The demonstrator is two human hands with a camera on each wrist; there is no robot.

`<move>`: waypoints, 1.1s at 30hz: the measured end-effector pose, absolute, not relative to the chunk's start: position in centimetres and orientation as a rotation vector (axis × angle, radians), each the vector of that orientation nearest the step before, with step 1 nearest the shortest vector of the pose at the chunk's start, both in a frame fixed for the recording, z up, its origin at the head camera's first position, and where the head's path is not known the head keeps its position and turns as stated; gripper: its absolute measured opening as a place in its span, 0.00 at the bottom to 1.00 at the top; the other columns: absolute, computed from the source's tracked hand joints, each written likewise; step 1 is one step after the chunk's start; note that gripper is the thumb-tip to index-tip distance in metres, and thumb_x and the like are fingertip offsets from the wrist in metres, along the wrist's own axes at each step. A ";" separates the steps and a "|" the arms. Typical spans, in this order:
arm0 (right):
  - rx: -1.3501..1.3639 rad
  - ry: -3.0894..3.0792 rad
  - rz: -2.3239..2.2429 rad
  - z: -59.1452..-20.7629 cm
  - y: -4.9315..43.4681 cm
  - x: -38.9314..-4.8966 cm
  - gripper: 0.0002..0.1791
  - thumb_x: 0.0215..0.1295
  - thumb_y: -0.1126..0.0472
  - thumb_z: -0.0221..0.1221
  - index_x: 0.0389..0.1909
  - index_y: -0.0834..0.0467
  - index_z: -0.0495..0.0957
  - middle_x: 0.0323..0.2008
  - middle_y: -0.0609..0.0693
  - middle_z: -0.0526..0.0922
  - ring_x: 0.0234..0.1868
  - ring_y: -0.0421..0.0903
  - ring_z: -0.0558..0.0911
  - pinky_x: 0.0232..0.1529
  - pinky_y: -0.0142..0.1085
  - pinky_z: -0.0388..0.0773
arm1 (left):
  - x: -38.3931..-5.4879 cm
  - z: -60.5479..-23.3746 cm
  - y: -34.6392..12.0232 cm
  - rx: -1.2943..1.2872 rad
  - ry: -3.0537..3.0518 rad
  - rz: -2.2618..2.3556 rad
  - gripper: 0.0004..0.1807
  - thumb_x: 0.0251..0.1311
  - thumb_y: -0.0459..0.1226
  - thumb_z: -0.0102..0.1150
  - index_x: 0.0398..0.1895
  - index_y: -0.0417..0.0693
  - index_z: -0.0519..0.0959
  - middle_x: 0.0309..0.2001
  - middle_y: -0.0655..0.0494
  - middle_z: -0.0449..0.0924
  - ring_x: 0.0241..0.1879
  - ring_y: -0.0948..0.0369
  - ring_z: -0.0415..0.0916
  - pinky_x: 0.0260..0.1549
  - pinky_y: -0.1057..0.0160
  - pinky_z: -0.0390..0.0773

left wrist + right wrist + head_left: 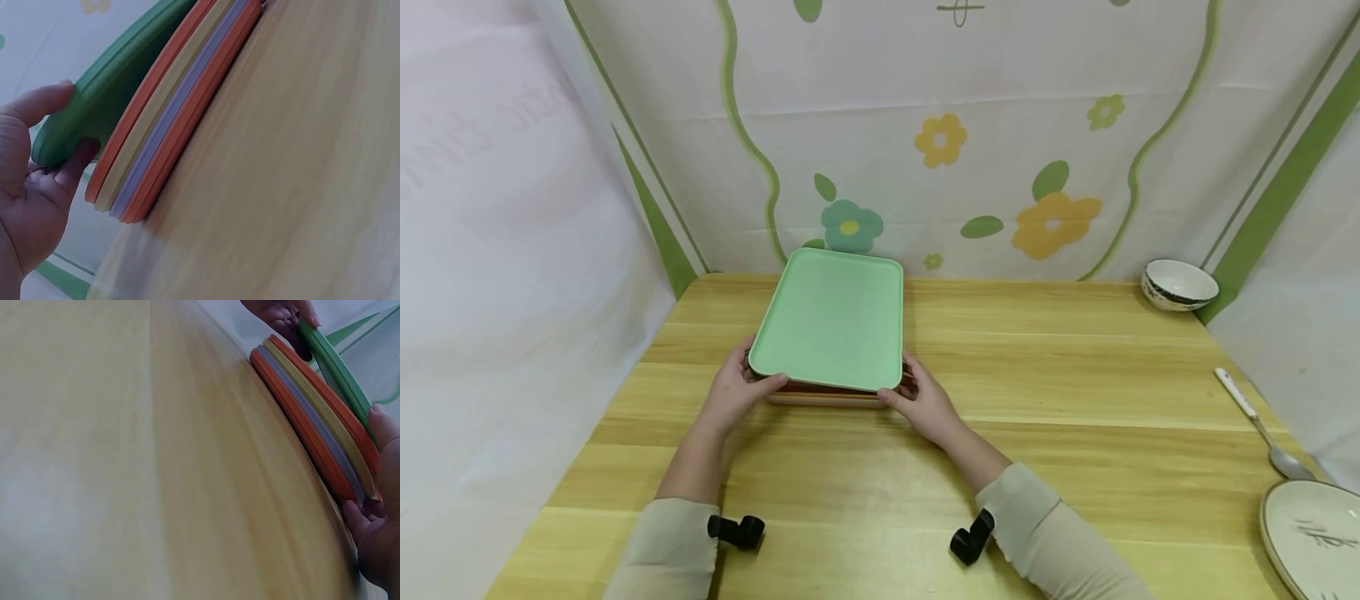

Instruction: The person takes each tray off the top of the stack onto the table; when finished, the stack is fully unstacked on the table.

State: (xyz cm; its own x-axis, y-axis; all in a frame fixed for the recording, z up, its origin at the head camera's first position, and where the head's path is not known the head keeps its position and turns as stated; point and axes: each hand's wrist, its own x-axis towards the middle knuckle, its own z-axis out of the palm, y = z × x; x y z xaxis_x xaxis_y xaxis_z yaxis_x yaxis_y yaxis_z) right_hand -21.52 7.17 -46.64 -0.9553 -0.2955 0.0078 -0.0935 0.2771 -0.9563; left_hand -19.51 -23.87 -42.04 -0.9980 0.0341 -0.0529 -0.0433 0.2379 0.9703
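A green rectangular tray [833,321] tops a stack of trays on the wooden table, its near edge tilted up off the others. Beneath it, the left wrist view shows an orange tray [145,103], a yellow tray [164,107], a purple tray [178,103] and another orange tray [197,119] at the bottom. My left hand [735,392] pinches the green tray's near left corner, thumb above and fingers underneath. At the near right corner, my right hand [927,403] has its thumb on the green tray's rim, with other fingers low beside the stack.
The wooden table [1075,358] carries a patterned bowl [1180,285] at the far right corner. Along the right edge lie a spoon [1255,421] with a white handle and a plate [1318,533]. A flowered cloth [985,83] hangs behind the table.
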 end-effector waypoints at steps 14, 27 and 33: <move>-0.362 2.348 -1.777 -46.9 7.3 -21.5 0.46 0.63 0.48 0.65 0.77 0.50 0.52 0.69 0.55 0.68 0.69 0.52 0.70 0.69 0.47 0.70 | -19.3 -42.8 -22.9 0.057 1.951 2.381 0.36 0.76 0.31 0.38 0.80 0.49 0.36 0.74 0.39 0.48 0.47 0.72 0.79 0.47 0.71 0.83; -0.355 2.346 -1.772 -47.1 7.4 -21.5 0.47 0.62 0.47 0.65 0.77 0.50 0.53 0.70 0.55 0.68 0.69 0.53 0.70 0.69 0.47 0.70 | -18.7 -42.9 -22.9 0.011 1.805 2.566 0.37 0.74 0.30 0.42 0.80 0.51 0.38 0.63 0.56 0.66 0.48 0.69 0.82 0.47 0.68 0.84; -0.336 2.362 -1.747 -47.2 7.4 -21.5 0.48 0.61 0.49 0.67 0.77 0.54 0.52 0.71 0.57 0.66 0.69 0.55 0.71 0.69 0.47 0.70 | -18.0 -42.6 -24.1 0.160 1.584 2.809 0.34 0.72 0.25 0.42 0.78 0.42 0.45 0.53 0.58 0.80 0.45 0.62 0.84 0.44 0.63 0.86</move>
State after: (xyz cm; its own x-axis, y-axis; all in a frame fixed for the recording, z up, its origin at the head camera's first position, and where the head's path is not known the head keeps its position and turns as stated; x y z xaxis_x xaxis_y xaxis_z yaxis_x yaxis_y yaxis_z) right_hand -21.52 7.41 -47.19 -0.9574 -0.2885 -0.0131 -0.0718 0.2819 -0.9567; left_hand -17.96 -24.15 -42.61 -0.9913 -0.0270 0.1286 0.1240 -0.5156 0.8478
